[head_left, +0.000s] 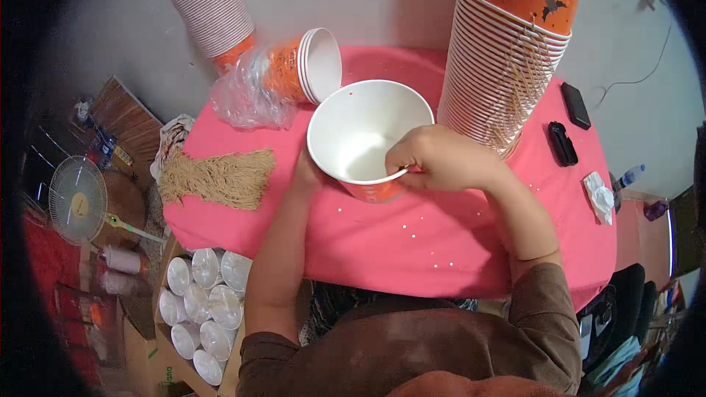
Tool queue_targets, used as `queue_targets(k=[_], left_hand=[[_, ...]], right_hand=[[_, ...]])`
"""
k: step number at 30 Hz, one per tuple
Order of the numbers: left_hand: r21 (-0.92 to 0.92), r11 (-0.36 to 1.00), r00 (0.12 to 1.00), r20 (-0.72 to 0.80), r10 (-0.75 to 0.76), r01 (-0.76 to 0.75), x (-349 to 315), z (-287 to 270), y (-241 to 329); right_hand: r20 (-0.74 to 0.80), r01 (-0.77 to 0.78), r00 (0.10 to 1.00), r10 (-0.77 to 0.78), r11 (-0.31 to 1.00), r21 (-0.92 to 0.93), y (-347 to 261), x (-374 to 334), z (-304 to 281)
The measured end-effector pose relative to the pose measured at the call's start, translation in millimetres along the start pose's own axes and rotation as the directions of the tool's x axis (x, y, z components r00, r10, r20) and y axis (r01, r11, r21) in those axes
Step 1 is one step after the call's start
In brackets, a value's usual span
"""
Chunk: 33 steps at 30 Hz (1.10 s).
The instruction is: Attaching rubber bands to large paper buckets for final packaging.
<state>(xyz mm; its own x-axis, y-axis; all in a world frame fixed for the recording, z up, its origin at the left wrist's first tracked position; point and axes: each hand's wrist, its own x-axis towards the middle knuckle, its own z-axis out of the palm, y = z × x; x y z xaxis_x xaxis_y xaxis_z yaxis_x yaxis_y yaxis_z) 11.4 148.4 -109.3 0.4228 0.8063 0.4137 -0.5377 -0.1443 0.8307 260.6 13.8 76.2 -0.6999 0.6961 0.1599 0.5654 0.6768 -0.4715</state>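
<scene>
A large white-lined paper bucket (376, 191) with an orange outside stands on the pink-covered table, its mouth tipped toward me. My right hand (441, 158) is closed at the bucket's near right rim, thumb and fingers pinching the wall there. Against the bucket's left side rests my left hand (310, 169), curved round it; most of its fingers are out of sight behind the bucket. Left of that arm lies a bundle of tan strings (220, 178). A tall stack of similar buckets (500, 66) rises at the right, with tan string handles hanging on its side.
Orange cups (287, 70) lie in a clear plastic bag (246, 95) at the back left, beside another stack (209, 7). Rightward are a black case (562, 144), a dark flat object (575, 106) and crumpled tissue (599, 197). A box of clear cups (209, 301) sits below left.
</scene>
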Motion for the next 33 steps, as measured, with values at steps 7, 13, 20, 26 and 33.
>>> queue_targets(k=[7, 13, 20, 26, 33], left_hand=[[-0.068, 0.994, 0.973, -0.21, -0.099, 0.086, 3, 15, 7], [0.418, 0.892, 0.964, -0.259, -0.064, 0.171, -2, -2, 10], [0.91, 0.38, 0.986, -0.167, -0.024, 0.163, -29, 54, 89], [0.977, -0.041, 0.957, -0.198, 0.212, 0.211, -47, -33, 150], [0.963, -0.26, 0.991, -0.041, 0.124, 0.072, -21, -78, 156]], right_hand=[[-0.091, 0.125, 0.989, -0.119, 0.99, 0.059, 5, 1, -4], [-0.094, 0.148, 0.984, -0.153, 0.987, -0.063, -21, 3, 3], [-0.105, 0.146, 0.975, -0.196, 0.921, -0.362, -42, -1, 23], [-0.158, 0.095, 0.972, -0.173, 0.908, -0.408, -33, 12, 42], [-0.192, 0.076, 0.967, -0.167, 0.909, -0.41, -35, 15, 43]])
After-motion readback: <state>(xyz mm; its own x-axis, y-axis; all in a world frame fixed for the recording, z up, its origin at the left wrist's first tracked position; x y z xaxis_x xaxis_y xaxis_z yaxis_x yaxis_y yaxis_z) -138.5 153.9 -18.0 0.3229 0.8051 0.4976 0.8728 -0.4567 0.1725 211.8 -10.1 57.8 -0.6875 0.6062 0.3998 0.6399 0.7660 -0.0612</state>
